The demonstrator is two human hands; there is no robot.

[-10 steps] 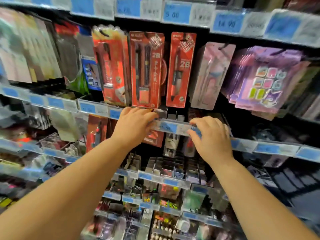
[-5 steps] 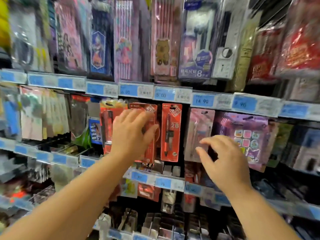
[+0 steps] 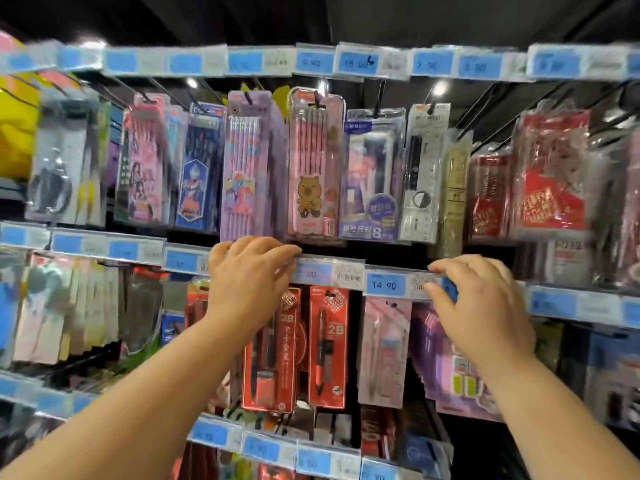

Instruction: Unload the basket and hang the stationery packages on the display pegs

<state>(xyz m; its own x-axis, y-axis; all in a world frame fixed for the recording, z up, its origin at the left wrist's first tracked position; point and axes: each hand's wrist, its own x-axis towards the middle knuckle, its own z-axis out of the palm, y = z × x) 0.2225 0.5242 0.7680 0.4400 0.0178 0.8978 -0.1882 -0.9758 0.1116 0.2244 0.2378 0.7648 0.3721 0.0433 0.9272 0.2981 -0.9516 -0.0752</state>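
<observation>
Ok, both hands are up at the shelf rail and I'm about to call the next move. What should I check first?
1. Stationery package in hand, ready to hang: not ok. The left hand and the right hand hold no package.
2. Reach to the basket: cannot tell. It is out of view.
3. Right hand's grip: ok. Its thumb and forefinger pinch the price-tag rail beside the 14 90 tag.
4. Left hand's contact: ok. Its fingers lie on the same rail, further left.
5. Free peg room under the rail: cannot tell. The red 2B pencil packs hang there, and their pegs are hidden.
</observation>
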